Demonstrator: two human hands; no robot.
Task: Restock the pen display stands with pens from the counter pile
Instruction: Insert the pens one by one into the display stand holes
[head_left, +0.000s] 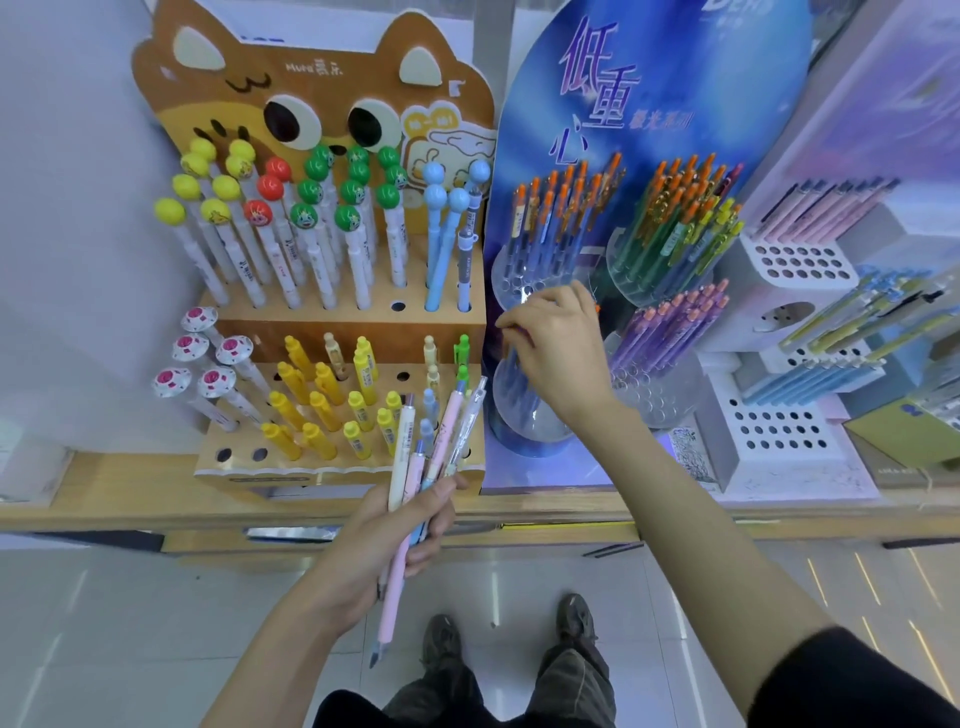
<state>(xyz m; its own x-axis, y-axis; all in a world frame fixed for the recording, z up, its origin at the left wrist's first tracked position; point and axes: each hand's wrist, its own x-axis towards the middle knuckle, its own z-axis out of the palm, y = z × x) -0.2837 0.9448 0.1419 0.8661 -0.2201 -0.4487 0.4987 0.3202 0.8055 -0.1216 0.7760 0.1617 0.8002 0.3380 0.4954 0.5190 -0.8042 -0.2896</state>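
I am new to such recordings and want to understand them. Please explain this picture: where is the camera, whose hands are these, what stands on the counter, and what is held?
There is no machine here. A person wears one wide-angle camera on the head, so you look down along the person's own arms to the shoes and the floor. On the counter stand three pen stands: a brown cat stand at the left, a blue stand in the middle and a white stand at the right. All three have pens upright in holes or cups. The left hand grips a bunch of pens in front of the cat stand. The right hand reaches to the blue stand with curled fingers; whether it holds a pen, I cannot tell.
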